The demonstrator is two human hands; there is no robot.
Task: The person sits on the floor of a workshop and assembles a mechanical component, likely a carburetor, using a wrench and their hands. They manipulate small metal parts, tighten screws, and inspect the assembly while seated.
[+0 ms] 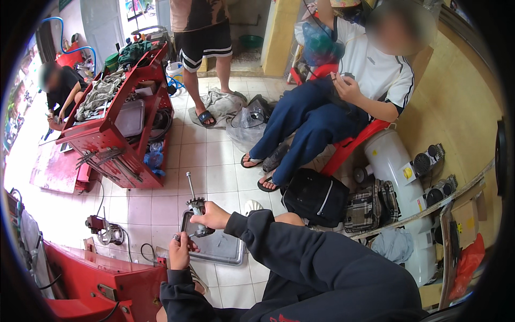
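A: While our left hand (179, 252) grips a small tool at the base, keep it steady.
B: Agreed; our right hand (213, 216) clasps the geared shaft (194, 206) upright over the metal tray (222, 248) — we shouldn't tilt it.

Right hand (213, 216) is covering the middle of the metal shaft part (194, 206); left hand (179, 251) grip is hiding a small tool (183, 236), too small to identify; standing person (199, 32) is being cut off at top edge.
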